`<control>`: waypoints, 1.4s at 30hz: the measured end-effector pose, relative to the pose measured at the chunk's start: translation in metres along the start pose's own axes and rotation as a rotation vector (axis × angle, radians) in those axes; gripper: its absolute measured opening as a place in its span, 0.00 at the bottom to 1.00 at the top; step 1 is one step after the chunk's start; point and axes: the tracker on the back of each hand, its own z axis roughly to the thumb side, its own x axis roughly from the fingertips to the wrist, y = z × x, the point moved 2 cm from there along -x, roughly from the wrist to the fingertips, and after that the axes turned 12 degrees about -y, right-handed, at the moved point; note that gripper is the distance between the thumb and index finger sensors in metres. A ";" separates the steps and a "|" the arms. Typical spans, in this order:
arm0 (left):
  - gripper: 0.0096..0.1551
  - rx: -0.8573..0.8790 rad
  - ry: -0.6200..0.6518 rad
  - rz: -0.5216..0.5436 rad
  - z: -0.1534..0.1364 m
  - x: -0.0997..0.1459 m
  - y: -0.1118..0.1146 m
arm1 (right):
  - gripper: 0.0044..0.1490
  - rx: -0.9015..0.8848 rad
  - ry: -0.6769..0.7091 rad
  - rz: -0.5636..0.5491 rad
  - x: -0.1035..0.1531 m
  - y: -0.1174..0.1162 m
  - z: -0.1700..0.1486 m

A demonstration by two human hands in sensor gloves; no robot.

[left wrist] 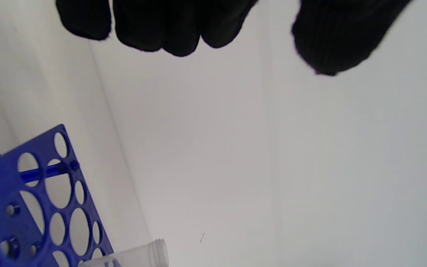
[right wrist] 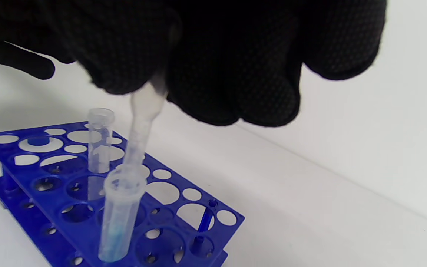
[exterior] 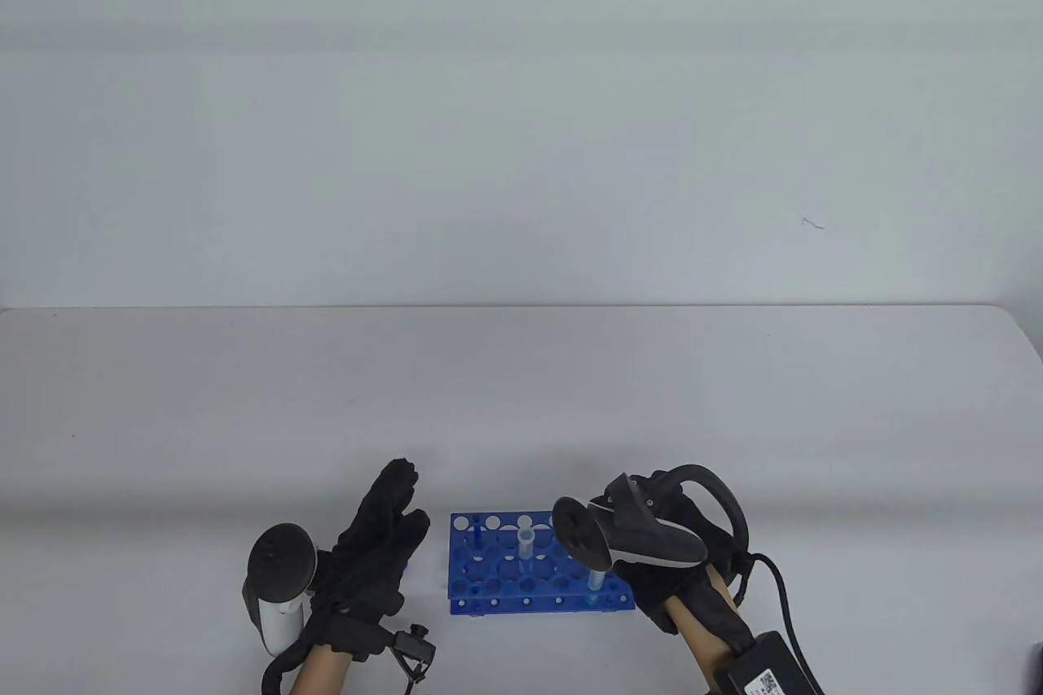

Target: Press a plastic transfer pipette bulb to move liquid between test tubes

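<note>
White table [exterior: 733,418], pipette [right wrist: 141,126] in tube [right wrist: 119,218]

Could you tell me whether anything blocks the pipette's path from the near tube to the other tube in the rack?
Nothing visible does. The right hand holds the pipette in the near tube; only open rack holes lie before the far tube.

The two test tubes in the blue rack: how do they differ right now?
The near tube has the pipette stem in its mouth and blue liquid at its bottom; the far tube stands alone and looks empty. Both are clear plastic, uncapped, upright in the rack. The right hand grips the pipette.
</note>
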 end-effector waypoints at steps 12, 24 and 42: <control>0.54 0.000 0.000 0.000 0.000 0.000 0.000 | 0.30 -0.009 0.003 0.037 0.000 -0.001 0.001; 0.54 0.000 0.001 -0.001 0.000 0.000 0.000 | 0.29 -0.134 -0.043 -0.028 0.018 0.039 -0.026; 0.54 -0.009 0.001 0.000 0.000 0.001 0.000 | 0.28 -0.354 -0.038 -0.284 0.021 0.087 -0.032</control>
